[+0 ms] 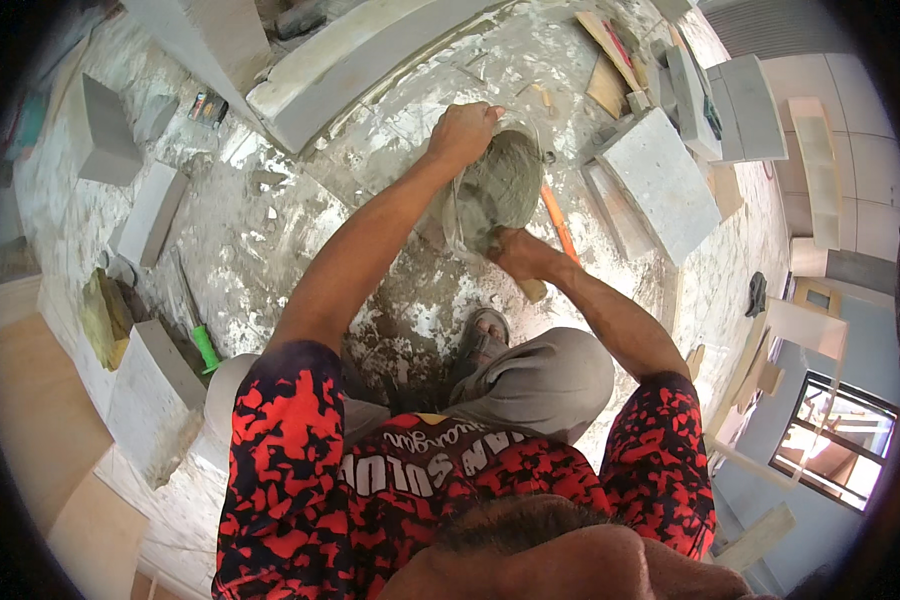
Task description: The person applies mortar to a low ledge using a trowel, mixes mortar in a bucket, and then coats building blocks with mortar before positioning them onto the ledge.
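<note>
The bucket (pixel 454 222) is on the messy floor (pixel 260 225), in front of the person's foot (pixel 485 330). It has thick, wet, grey mix (pixel 518 175) in it. The left hand (pixel 462 137) is closed on the far rim. The right hand (pixel 521 254) is curled at the near side, and it looks wrapped around a wooden handle (pixel 532 291); I can't tell what is on the other end. An orange stick (pixel 559 222) lies just beside the bucket, and a big grey block (pixel 662 180) is off to the right.

The bucket is probably heavy, and its thin side may bend a bit. The mix looks soft and sticky, so wet spots could be slippery. The rim is the best place to hold, where it's clean and dry.
</note>
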Available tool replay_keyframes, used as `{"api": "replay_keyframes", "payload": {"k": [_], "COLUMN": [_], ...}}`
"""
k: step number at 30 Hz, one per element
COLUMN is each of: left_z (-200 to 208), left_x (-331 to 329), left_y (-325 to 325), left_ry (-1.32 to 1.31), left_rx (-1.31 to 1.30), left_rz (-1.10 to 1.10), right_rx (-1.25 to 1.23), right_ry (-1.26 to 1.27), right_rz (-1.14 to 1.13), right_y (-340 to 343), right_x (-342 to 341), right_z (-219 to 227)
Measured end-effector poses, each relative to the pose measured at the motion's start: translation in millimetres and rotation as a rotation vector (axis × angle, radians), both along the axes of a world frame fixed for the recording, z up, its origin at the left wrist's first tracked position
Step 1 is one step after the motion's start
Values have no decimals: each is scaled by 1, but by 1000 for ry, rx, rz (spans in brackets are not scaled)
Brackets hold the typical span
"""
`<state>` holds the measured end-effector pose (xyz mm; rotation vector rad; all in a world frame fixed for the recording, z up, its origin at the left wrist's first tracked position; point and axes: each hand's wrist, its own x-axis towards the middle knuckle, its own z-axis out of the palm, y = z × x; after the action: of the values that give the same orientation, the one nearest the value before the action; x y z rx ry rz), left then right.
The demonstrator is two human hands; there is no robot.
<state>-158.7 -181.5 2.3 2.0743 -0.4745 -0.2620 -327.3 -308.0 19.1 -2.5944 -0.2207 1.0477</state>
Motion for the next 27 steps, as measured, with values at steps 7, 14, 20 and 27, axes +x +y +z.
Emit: {"api": "replay_keyframes", "payload": {"k": [7,14,20,27], "left_z": [-2,-5,-8,-2], "left_x": [4,-1,5,-1], "left_y": [6,-4,9,23], "left_ry": [21,-11,7,-27], "left_rx": [-39,-57,-12,-40], "left_rz": [39,51,15,-111], "right_rx": [-309,-683,-359,371], "right_ry": [-208,-410,-10,484], "right_rz": [164,298,55,-609], "right_y": [-4,-43,-9,9], "right_x": [25,34,7,18], "right_z": [43,-29,-52,-16]}}
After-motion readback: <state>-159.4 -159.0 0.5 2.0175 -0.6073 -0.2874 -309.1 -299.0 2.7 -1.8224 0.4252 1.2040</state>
